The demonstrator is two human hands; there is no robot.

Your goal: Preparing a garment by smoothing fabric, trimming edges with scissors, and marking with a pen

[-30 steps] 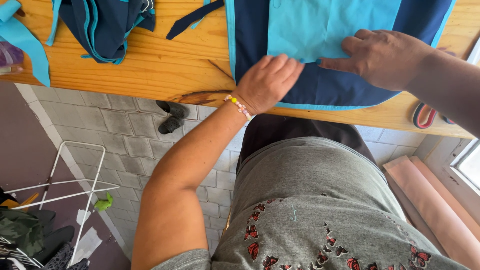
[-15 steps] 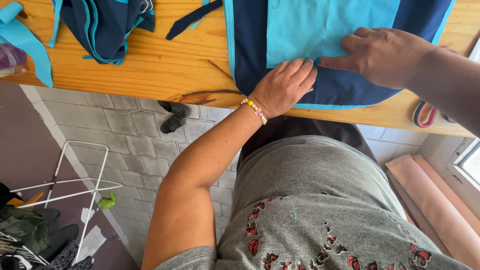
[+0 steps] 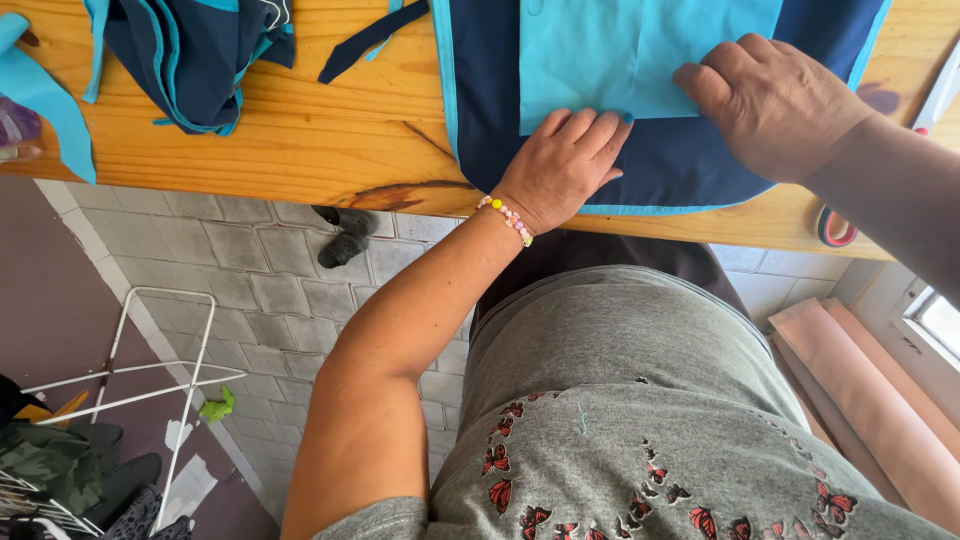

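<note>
Since earlier, left hand (image 3: pixel 565 160) slides right onto the patch (image 3: pixel 640 50), both hands flat, gripping nothing; uneven pressure may wrinkle it.

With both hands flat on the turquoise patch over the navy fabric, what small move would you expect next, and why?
Probably a smoothing stroke of the left hand along the lower edge of the turquoise patch, while the right hand pins its corner. Both palms lie flat on the navy fabric, and the left fingertips sit right at that edge.
</note>
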